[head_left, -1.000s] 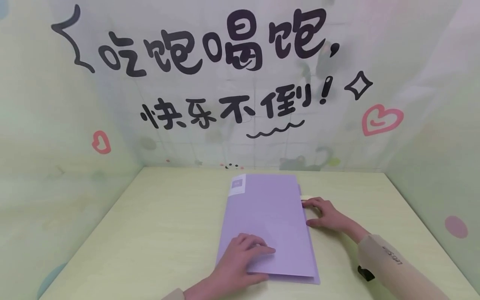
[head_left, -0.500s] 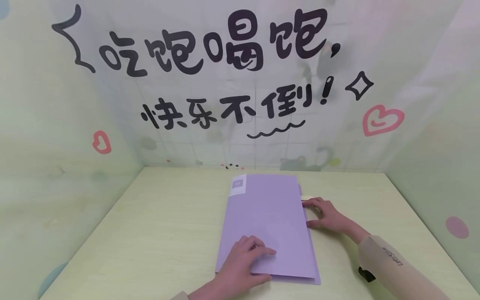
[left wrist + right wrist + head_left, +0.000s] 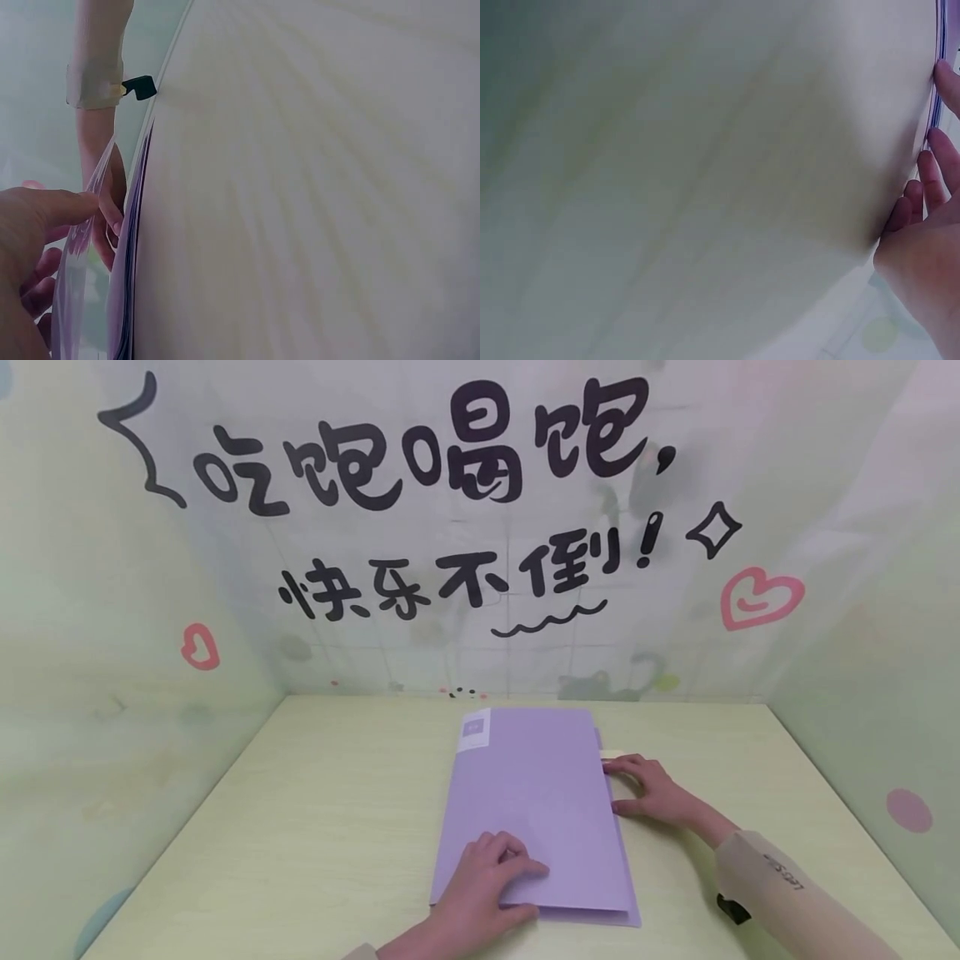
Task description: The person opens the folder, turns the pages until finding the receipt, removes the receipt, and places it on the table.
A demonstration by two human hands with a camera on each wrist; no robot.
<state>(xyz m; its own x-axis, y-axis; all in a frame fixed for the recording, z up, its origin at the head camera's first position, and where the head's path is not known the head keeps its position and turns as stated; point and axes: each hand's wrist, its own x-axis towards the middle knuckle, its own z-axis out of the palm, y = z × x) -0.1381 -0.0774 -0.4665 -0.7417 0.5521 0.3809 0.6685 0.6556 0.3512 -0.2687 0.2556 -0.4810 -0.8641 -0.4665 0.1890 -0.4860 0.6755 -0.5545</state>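
A purple file folder [image 3: 540, 793] with a white label [image 3: 475, 729] at its far left corner lies shut on the table. At its near edge, my left hand [image 3: 483, 881] holds the top cover, fingers above and thumb at the front edge. The left wrist view shows that cover [image 3: 75, 277] lifted a little off the inner sheets [image 3: 129, 277], with the thumb against it. My right hand [image 3: 660, 789] touches the folder's right side with bent fingers, thumb and forefinger apart. Beside its forefinger a pale tab [image 3: 611, 754] sticks out. In the right wrist view, fingertips [image 3: 937, 139] lie along the page edges.
The pale wood-look table [image 3: 322, 810] runs back to a printed wall [image 3: 420, 652] with black lettering and hearts. Side walls [image 3: 885, 693] close it in on both sides. A black device [image 3: 732, 908] shows beneath the right sleeve [image 3: 787, 893].
My left hand has shifted very slightly to the right at the near edge of the folder. The right hand and the folder stay where they were.
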